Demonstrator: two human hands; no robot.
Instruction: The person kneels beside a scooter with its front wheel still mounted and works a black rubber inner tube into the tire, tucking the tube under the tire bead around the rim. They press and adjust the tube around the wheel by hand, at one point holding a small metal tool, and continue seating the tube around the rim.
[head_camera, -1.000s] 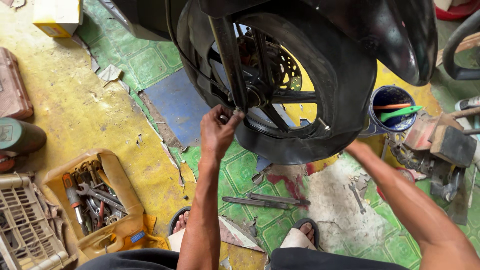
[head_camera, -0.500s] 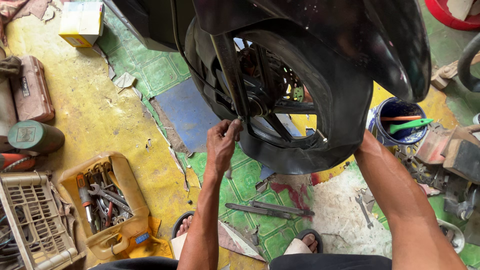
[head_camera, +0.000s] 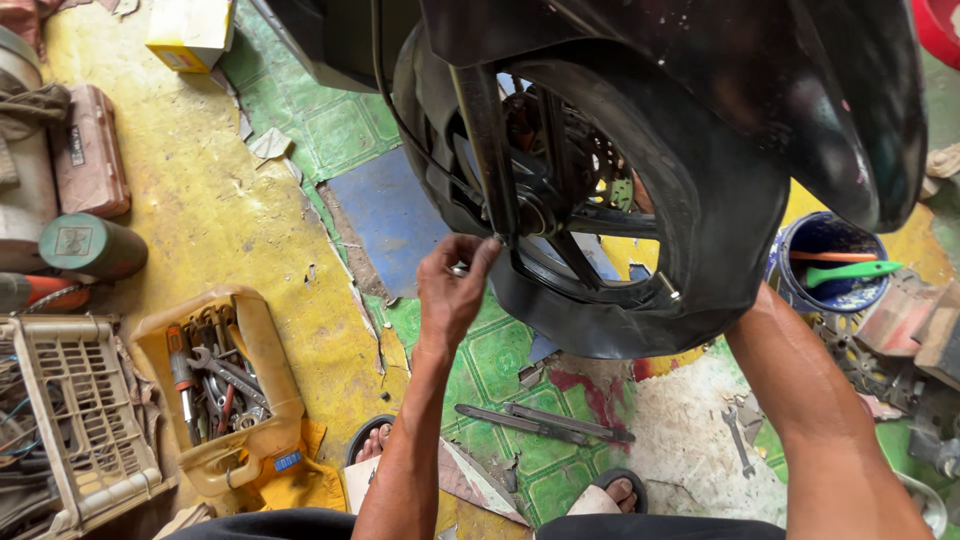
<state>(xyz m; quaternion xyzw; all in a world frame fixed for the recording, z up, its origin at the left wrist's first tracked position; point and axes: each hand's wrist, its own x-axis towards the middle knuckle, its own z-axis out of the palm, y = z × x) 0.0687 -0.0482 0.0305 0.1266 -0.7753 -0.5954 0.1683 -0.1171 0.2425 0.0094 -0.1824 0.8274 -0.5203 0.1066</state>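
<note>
While the motorcycle front wheel (head_camera: 610, 200) stands upright on the tiled floor (head_camera: 500, 360), the left hand (head_camera: 452, 285) works at its axle end.

Left fingertips (head_camera: 487, 252) are pinched together on a small metal part at the foot of the fork leg (head_camera: 487, 130), beside the hub. Behind the tyre, the right forearm (head_camera: 810, 400) passes out of sight, so its fingers cannot be told. Below the wheel lie two tyre levers (head_camera: 545, 422) and a spanner (head_camera: 737, 437); left of it sits a yellow tool tray (head_camera: 215, 385); right of it stands a blue bucket (head_camera: 830, 262).

Bare forearms, dark trousers (head_camera: 640, 527), sandals (head_camera: 618, 484) on feet.
</note>
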